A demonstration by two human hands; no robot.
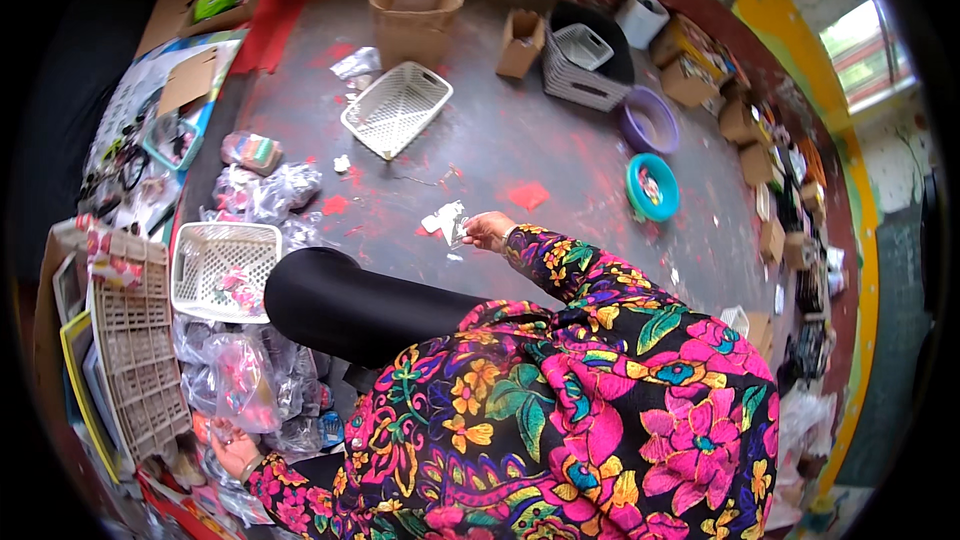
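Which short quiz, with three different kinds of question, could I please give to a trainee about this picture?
1. Multiple choice: Which hand has its fingertips at the white scraps?
A) left
B) right
C) neither

2. True or false: The teal basin has nothing in it.

3. Fill in: Of all the containers, the one closest to the teal basin is the ____.

Key:
1. B, the right hand.
2. False: small items lie in it, too small to identify.
3. purple basin.

Floor [490, 90] ahead is open, but plastic bags [245, 380] crowd left
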